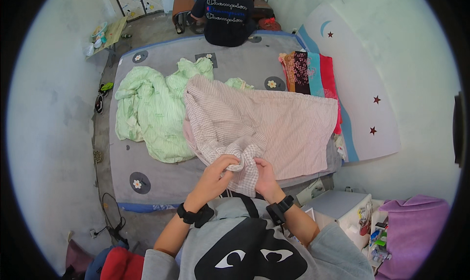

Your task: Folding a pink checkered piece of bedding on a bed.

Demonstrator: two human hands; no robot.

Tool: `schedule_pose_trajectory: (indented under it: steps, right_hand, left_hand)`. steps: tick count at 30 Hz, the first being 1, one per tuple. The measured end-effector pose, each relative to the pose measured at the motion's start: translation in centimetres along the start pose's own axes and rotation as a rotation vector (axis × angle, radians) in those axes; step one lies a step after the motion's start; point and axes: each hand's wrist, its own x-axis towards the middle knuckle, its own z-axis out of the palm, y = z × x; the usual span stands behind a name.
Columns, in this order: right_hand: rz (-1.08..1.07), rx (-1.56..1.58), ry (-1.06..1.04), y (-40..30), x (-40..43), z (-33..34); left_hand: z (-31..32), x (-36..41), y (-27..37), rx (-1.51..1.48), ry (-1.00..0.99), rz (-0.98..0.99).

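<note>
Both hands are at the near edge of a pink-and-white checked cloth cover [293, 129] spread over the bed. My left hand [220, 171] pinches a bunched fold of it between thumb and fingers. Opposite, my right hand [265, 175] has its fingers on the same gathered part. The cover's right half lies fairly flat, while its left half is rumpled. Left of it lies a crumpled light-green quilt [158, 114], partly overlapped by the checked cover. Under both is a grey flowered bed sheet [169, 184].
A person in a black T-shirt [227, 19] sits on the bed's far edge. Folded colourful bedding [312, 70] is stacked at right. A white cabinet [341, 206] and a purple cloth [415, 236] stand near right. Shoes [99, 103] and a cable [110, 206] lie on the left floor.
</note>
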Motion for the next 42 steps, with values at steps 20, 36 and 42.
schedule_pose_trajectory:
  steps: [20,36,42]
  right_hand:
    - [0.134,-0.156,-0.206,3.3,-2.3,4.8]
    - [0.045,0.093,-0.339,1.9,-2.2,4.1]
    - [-0.019,-0.251,-0.469,1.6,-2.9,4.6]
  left_hand:
    - [0.9,0.0,-3.8,-0.077,0.075,-0.104]
    - [-3.6,-0.4,1.8,0.220,0.059,0.217]
    - [-2.6,-0.4,-0.2,0.383,0.080,0.148]
